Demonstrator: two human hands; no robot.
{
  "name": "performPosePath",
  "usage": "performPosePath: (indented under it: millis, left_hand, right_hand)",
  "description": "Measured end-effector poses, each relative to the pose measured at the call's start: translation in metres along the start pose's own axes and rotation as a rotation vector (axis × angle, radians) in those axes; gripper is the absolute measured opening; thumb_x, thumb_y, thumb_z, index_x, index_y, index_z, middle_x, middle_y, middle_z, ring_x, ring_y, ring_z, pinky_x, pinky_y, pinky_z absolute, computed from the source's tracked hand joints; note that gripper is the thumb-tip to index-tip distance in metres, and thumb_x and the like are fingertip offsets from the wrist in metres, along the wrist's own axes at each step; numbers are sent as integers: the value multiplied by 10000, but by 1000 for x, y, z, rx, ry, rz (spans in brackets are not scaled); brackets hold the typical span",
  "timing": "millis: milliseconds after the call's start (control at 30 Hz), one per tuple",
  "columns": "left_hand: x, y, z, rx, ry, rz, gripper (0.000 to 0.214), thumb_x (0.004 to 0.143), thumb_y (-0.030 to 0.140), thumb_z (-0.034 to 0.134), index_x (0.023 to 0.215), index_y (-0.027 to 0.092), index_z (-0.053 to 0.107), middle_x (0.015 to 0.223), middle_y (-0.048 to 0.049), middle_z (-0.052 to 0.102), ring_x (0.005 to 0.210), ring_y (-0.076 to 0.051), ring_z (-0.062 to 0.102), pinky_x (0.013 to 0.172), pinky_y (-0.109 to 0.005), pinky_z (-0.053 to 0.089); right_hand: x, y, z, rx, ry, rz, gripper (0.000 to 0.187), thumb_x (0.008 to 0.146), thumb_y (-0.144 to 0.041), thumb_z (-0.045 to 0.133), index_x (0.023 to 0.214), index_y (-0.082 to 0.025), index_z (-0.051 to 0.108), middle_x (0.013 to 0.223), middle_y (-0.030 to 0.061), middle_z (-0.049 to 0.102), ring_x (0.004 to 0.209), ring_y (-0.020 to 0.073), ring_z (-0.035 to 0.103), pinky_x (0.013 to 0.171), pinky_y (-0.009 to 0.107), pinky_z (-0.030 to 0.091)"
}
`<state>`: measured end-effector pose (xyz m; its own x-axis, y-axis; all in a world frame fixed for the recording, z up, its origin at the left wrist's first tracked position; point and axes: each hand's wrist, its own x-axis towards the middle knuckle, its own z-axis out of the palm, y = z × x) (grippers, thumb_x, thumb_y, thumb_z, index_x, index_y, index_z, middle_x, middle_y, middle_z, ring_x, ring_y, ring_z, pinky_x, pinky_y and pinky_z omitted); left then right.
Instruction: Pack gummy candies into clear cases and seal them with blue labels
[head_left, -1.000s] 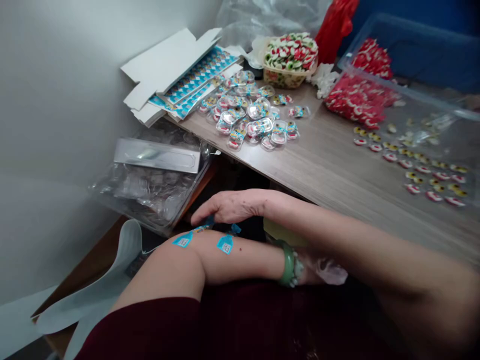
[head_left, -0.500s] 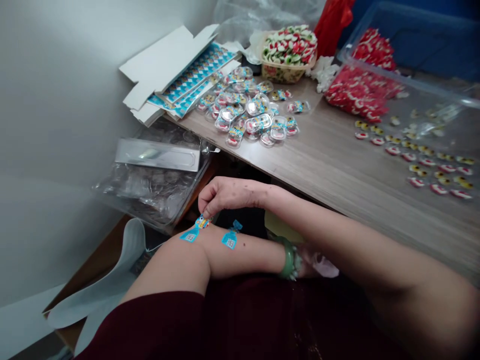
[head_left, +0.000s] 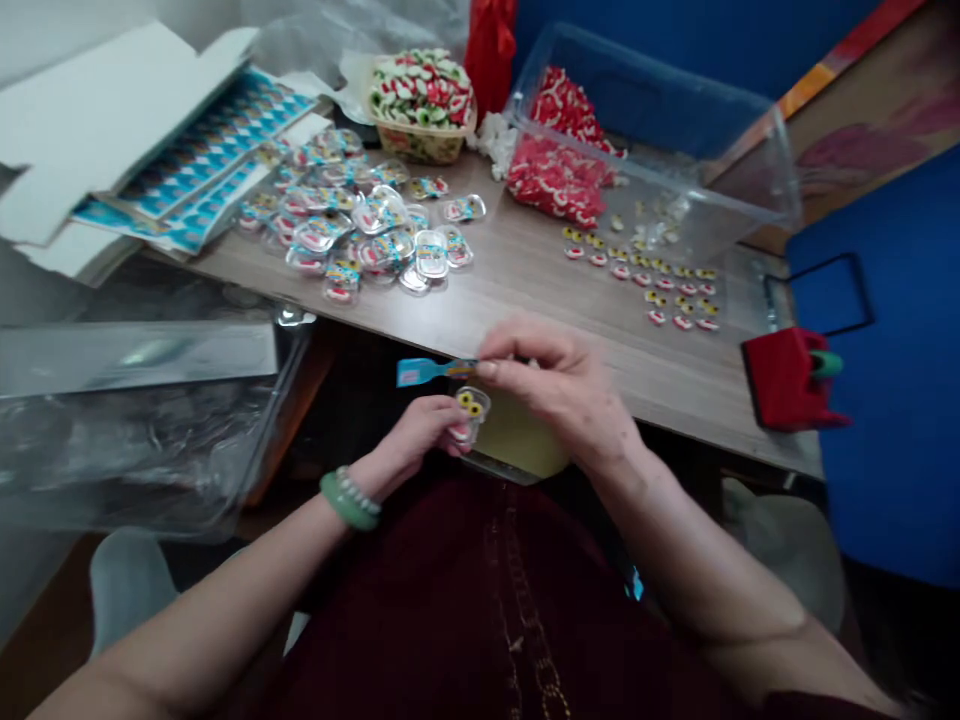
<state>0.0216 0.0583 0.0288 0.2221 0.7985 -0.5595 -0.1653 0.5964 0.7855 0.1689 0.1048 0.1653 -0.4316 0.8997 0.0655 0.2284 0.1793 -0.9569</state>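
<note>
My left hand (head_left: 420, 430), with a green bangle and a beaded bracelet at the wrist, is closed on a small clear plastic case (head_left: 474, 403). Two yellow eye-shaped pieces and a red-and-white piece show in the case. Just above it, my right hand (head_left: 559, 385) pinches one end of a blue sticker (head_left: 421, 372), whose wide end points left. The right fingers are slightly blurred. Filled cases with blue stickers (head_left: 382, 215) lie heaped on the table (head_left: 517, 290) beyond my hands.
Sticker sheets (head_left: 217, 150) and white card lie at the left. A tub of green, white and red pieces (head_left: 424, 100) stands behind the heap. Right of it is a clear bin (head_left: 720, 190) by red pieces (head_left: 559, 180). Rows of eyes and mouths (head_left: 641, 280) lie near a red tape dispenser (head_left: 784, 380).
My right hand has lifted the sticker off my left forearm and moved it over the table edge. My left hand has come forward with the case, and the view has swung right.
</note>
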Motion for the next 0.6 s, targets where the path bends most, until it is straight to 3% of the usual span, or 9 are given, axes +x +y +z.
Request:
performPosePath:
  millis: [100,167,300,433,600]
  left_hand:
    - [-4,-2,-13,-52,110,-28,197,726,298,737,774,124,658,676,-65,697,608,-184,691,482,-233,513]
    - [-11,-2,-12,-64,144,-10,223,666,283,760,786,126,656,675,-61,706,601,-192,695,464,-229,515]
    - [-19,-3,6,-64,135,32,244,594,247,796,735,132,633,589,-20,665,522,-162,655,457,-227,524]
    - [-16,-4,17,-79,127,-36,305,593,305,838,746,127,645,613,-55,690,536,-188,676,432,-231,520]
    - [-10,-8,10,-96,45,-126,288,631,298,855,768,101,697,683,-90,716,602,-190,699,488,-236,549]
  right_hand:
    - [-31,59,9,240,95,356,120,750,-316,721,714,-205,693,693,-19,651,679,128,587,724,294,497]
    - [-43,79,27,347,91,478,139,706,-322,750,672,-201,692,663,-19,651,641,118,573,693,285,482]
    - [-49,92,49,408,116,574,142,662,-306,753,616,-196,676,618,-16,640,586,113,551,629,279,464]
    - [-50,100,44,423,179,634,139,644,-303,753,622,-191,674,628,-11,651,588,111,553,601,262,448]
    - [-53,115,34,583,188,682,133,628,-281,748,631,-175,668,571,-20,618,562,99,511,594,255,420]
